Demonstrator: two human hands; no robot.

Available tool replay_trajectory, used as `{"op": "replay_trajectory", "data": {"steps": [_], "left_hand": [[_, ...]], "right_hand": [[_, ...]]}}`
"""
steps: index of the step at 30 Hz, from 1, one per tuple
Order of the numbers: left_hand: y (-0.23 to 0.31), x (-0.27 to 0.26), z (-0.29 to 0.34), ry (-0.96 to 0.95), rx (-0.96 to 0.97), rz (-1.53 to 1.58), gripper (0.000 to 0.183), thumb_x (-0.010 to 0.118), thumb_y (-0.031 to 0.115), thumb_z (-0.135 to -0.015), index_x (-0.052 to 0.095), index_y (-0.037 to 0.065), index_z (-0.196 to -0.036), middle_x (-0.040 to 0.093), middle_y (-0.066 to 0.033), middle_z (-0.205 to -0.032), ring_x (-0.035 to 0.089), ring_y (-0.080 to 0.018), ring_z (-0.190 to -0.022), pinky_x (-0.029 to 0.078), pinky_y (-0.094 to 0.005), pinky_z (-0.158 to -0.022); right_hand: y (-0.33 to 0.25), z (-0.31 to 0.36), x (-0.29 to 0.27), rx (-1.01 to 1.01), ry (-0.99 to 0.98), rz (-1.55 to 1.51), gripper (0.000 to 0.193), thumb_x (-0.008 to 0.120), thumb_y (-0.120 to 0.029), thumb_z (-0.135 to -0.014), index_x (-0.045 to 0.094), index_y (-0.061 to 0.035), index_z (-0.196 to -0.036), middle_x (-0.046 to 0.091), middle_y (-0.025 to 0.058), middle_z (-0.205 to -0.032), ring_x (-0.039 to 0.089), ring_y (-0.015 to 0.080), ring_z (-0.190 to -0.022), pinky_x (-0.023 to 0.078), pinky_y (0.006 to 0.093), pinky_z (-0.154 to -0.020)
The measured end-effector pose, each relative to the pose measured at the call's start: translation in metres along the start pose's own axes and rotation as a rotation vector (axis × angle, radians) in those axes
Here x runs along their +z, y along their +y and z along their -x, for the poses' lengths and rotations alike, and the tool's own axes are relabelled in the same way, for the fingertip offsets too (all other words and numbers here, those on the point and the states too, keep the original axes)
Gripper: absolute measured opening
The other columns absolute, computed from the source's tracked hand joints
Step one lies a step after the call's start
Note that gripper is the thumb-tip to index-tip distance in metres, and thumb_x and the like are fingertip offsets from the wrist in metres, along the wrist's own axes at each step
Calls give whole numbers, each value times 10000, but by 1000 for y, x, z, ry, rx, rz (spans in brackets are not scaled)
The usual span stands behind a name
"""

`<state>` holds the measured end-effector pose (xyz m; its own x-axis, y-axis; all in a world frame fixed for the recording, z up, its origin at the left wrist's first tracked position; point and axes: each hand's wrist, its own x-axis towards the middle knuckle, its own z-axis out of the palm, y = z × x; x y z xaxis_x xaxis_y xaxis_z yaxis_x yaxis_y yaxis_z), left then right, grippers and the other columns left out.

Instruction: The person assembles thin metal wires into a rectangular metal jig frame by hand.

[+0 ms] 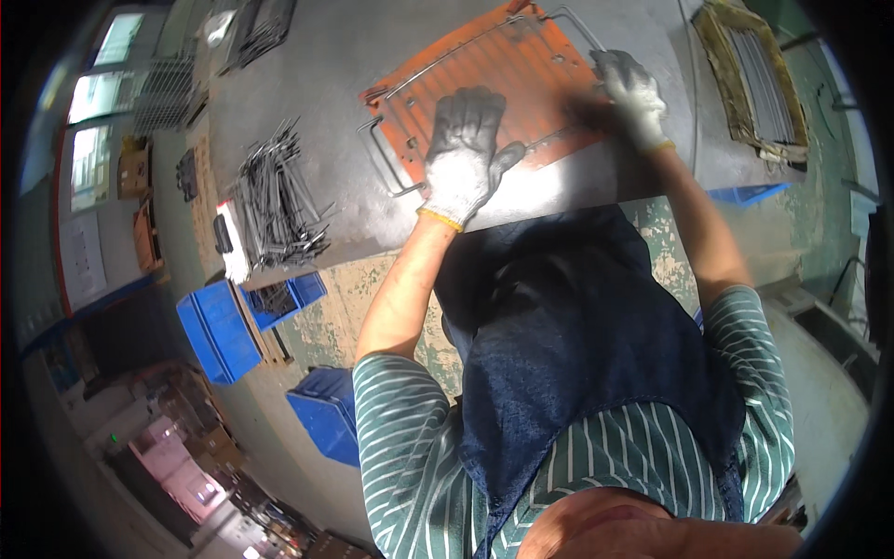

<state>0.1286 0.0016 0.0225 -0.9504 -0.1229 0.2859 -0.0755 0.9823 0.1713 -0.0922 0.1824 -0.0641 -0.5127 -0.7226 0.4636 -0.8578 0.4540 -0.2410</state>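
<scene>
Orange was what caught the eye: a flat orange plate (503,79) lay on the grey metal table (317,56), straight ahead of the person and just past the near edge, its long axis running from near-left to far-right across the bench. A bent wire frame (447,58) lay along the plate and overhung it at both ends, with one looped end jutting off the near-left corner and another showing at the far-right. Both hands wore grey-and-white work gloves. The left hand (463,154) lay palm down on the near-left part of the plate, fingers spread and pressing flat, thumb stuck out toward the right; it pinched nothing that I could see. The right hand (631,96) reached further out to the plate's right edge, fingers curled down at the wire there (whether they actually closed round the wire I could not tell, since the glove was blurred). The left arm was bent and closer in, and the right arm was stretched longer, so the left hand sat nearer the body. Off to the left on the same table lay a loose heap of wire pieces (275,200), well apart from both hands.
</scene>
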Motion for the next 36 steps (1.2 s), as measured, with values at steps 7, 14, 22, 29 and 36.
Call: {"op": "replay_trajectory", "data": {"steps": [7,14,22,29,36], "left_hand": [[-17,-20,12,21,-111,232,424,609,343,-839,556,76,-1165,530,-155,-1205,489,-335,-1121,403,-411,-957],[-171,-68,94,173,-1105,-337,502,525,495,-874,586,50,-1097,618,-171,-1054,647,-302,-868,536,-418,-721],[-223,-46,112,40,-1126,-176,414,633,429,-823,644,17,-778,666,-163,-796,662,-273,-682,527,-393,-607],[-100,-84,8,395,-817,1526,367,493,305,-960,560,-43,-1055,571,-71,-739,494,-92,-531,483,-266,-509],[40,-20,-48,146,-846,2069,295,481,201,-963,523,-80,-1043,614,-169,-864,640,-240,-723,552,-364,-611]], "right_hand": [[10,-1,0,223,-21,-384,340,385,-270,-939,587,-92,-1147,592,140,-1121,643,262,-904,492,389,-779],[-19,-6,-27,592,-98,-613,329,416,-289,-948,613,-95,-1127,628,113,-1045,663,230,-782,507,371,-722],[11,4,1,317,-73,-287,311,450,-198,-908,557,-90,-1179,561,165,-1167,576,358,-981,464,438,-828],[-19,-16,-42,279,-22,-292,340,547,-259,-871,559,-95,-1169,606,148,-1066,595,331,-930,478,416,-817],[-100,9,-106,238,-199,-793,403,623,-222,-859,526,-107,-1233,618,97,-1037,625,273,-865,503,383,-747]]}}
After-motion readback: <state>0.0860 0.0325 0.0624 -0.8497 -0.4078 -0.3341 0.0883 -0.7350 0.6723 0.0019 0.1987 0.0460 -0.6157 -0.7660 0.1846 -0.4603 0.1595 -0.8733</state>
